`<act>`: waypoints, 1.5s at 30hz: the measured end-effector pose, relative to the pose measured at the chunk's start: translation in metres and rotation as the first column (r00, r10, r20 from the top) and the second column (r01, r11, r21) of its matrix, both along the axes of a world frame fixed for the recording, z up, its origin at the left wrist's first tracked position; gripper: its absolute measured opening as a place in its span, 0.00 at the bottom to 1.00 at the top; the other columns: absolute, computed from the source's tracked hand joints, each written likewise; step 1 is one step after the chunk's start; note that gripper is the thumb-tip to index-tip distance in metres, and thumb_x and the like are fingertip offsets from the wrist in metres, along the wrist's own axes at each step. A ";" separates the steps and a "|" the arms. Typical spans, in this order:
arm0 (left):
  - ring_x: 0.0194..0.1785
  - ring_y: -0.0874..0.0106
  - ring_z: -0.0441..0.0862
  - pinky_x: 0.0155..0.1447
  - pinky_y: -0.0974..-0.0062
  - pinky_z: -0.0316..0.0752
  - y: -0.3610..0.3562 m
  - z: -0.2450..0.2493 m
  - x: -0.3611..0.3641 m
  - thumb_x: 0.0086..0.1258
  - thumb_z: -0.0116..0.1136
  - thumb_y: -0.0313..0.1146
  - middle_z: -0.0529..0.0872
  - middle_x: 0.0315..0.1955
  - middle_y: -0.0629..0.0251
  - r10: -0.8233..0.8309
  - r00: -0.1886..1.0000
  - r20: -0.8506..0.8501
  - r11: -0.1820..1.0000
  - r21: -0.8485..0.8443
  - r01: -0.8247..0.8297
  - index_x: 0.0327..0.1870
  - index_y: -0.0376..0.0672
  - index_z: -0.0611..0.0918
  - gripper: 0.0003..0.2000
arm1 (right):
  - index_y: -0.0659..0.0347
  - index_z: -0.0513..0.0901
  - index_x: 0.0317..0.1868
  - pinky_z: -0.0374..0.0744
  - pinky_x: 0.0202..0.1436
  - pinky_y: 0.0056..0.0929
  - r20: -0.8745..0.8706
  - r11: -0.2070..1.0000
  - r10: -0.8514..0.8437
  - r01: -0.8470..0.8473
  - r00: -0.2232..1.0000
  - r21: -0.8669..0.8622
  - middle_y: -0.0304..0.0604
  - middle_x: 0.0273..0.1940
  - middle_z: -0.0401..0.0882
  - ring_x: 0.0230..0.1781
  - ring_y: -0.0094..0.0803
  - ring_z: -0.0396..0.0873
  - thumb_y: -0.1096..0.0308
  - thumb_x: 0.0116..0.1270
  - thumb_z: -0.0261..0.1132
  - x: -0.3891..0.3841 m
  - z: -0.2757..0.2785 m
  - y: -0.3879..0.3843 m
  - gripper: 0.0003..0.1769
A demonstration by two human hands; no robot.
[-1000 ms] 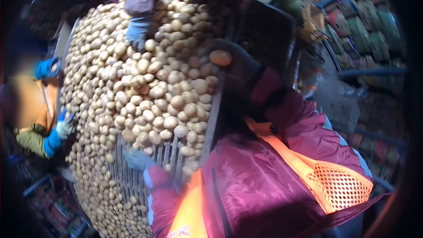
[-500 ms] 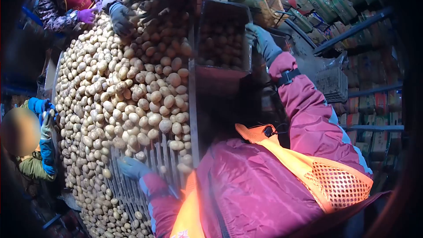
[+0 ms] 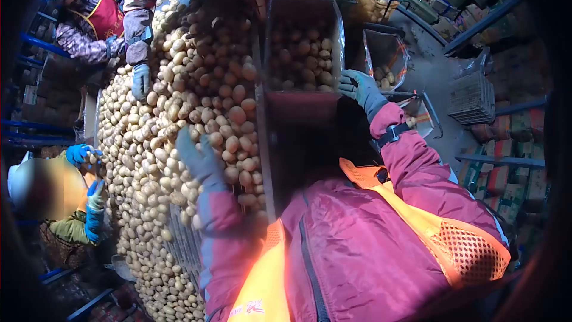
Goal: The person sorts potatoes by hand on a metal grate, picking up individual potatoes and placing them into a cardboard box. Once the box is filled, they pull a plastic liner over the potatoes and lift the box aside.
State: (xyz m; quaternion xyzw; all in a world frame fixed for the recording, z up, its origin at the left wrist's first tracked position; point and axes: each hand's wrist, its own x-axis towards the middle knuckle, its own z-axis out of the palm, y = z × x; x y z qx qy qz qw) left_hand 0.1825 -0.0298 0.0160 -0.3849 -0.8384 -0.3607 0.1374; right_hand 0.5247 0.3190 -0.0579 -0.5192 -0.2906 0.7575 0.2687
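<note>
My left hand, in a grey-blue glove, lies over the heap of potatoes, fingers stretched out and thumb apart, touching several of them. The potatoes cover a slatted sorting table, whose bare slats show below my left forearm. My right hand, gloved alike, rests with fingers extended at the near right corner of a plastic-lined bin. Inside that bin lie potatoes, partly in shadow.
Co-workers' hands are at the table: a grey glove at the far side and blue-sleeved hands at the left. Right of the bin stand a smaller lined basket with potatoes and a grey crate. Stacked boxes fill the right.
My left hand has moved up the table from the bare slats onto the heap, and potatoes now cover part of those slats. My right hand has slid down to the bin's near corner.
</note>
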 end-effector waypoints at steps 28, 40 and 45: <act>0.60 0.58 0.82 0.69 0.65 0.73 0.175 0.019 0.109 0.79 0.49 0.27 0.85 0.53 0.54 -0.742 0.480 0.468 0.162 -0.569 0.806 0.61 0.35 0.80 0.14 | 0.63 0.87 0.42 0.82 0.43 0.36 -0.054 0.980 -0.146 0.152 0.988 0.129 0.44 0.36 0.87 0.35 0.37 0.84 0.68 0.64 0.69 -0.054 -0.055 0.193 0.09; 0.52 0.61 0.86 0.63 0.62 0.78 0.222 0.027 0.104 0.75 0.60 0.33 0.88 0.46 0.56 -0.566 0.658 0.497 0.356 -0.573 0.738 0.49 0.37 0.85 0.10 | 0.65 0.86 0.55 0.83 0.52 0.30 0.067 0.888 0.246 -0.253 0.967 0.383 0.45 0.50 0.89 0.45 0.31 0.86 0.67 0.74 0.65 -0.097 0.011 0.126 0.15; 0.46 0.70 0.87 0.54 0.72 0.81 0.207 -0.083 0.074 0.77 0.59 0.36 0.89 0.42 0.59 -0.365 -0.480 0.798 0.923 0.241 -0.300 0.50 0.39 0.85 0.11 | 0.63 0.84 0.61 0.85 0.55 0.35 0.172 0.936 0.018 -0.077 0.985 0.344 0.49 0.56 0.87 0.48 0.35 0.88 0.67 0.77 0.61 -0.028 0.014 0.171 0.17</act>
